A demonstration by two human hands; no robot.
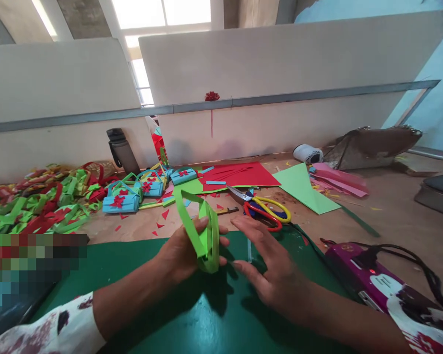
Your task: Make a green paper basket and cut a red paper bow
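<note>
A small light-green paper bag (204,241) with a paper-strip handle is tilted in my left hand (182,253), whose fingers wrap round its body. Just right of it, my right hand (271,268) is open, thumb and fingers apart, with nothing seen in it. Its fingertips are close to my left fingertips; whether they touch I cannot tell. Below both hands lies a dark green mat (203,319). A pale narrow strip (249,250) lies on the mat behind my right hand. Scissors (268,210) with red and yellow handles rest beyond my right hand.
Small blue paper bags (121,203) with red flowers stand at the left, beside a heap of green and red paper pieces (40,201). Red paper (243,174) and a green sheet (310,191) lie behind. A purple power strip (358,268) with cables sits right; a bottle (123,152) stands behind.
</note>
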